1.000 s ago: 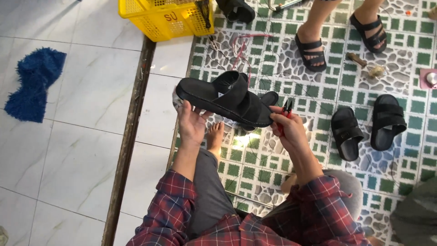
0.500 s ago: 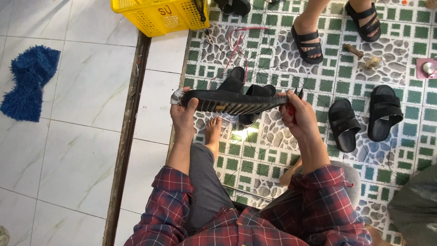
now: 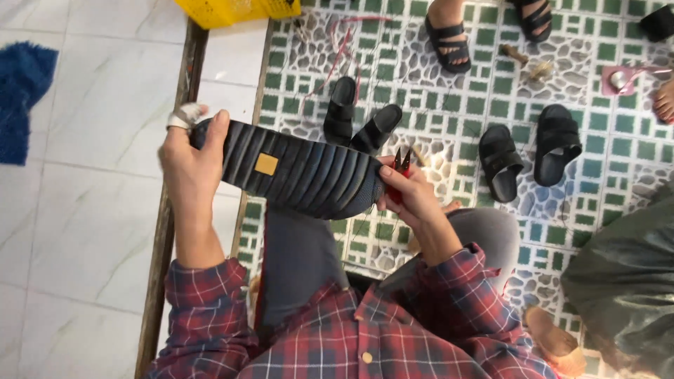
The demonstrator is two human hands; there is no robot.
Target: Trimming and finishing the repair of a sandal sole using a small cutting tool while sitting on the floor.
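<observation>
A black sandal (image 3: pixel 295 172) is held sole-up between the two hands, its rubber underside ribbed in curved ridges from end to end, with a small square yellow patch set into the tread. The left hand (image 3: pixel 189 165) is wrapped around one end, fingers curled over the far edge and closed firmly on it, one fingertip bound in white tape. The right hand (image 3: pixel 411 196) grips the other end, thumb pressed on the sole's rim, and the same fist is closed around a pair of small red-handled snips (image 3: pixel 400 168) whose short blades poke upward; whether the blades are parted is hard to tell at this size. Both forearms come up from red plaid sleeves (image 3: pixel 203 309), over grey-trousered knees. The sandal hangs above the line where pale, glossy marble-look tiles (image 3: pixel 84 231) meet a pebble-and-green-square mosaic floor (image 3: pixel 449 91), a dark wooden strip (image 3: pixel 165 231) running between them. On the mosaic lie two pairs of black strap sandals (image 3: pixel 530 151), one just beyond the held sole and one further right. A fluffy blue mat (image 3: pixel 24 98) sits at the left edge, and a yellow plastic basket (image 3: pixel 239 10) at the top.
</observation>
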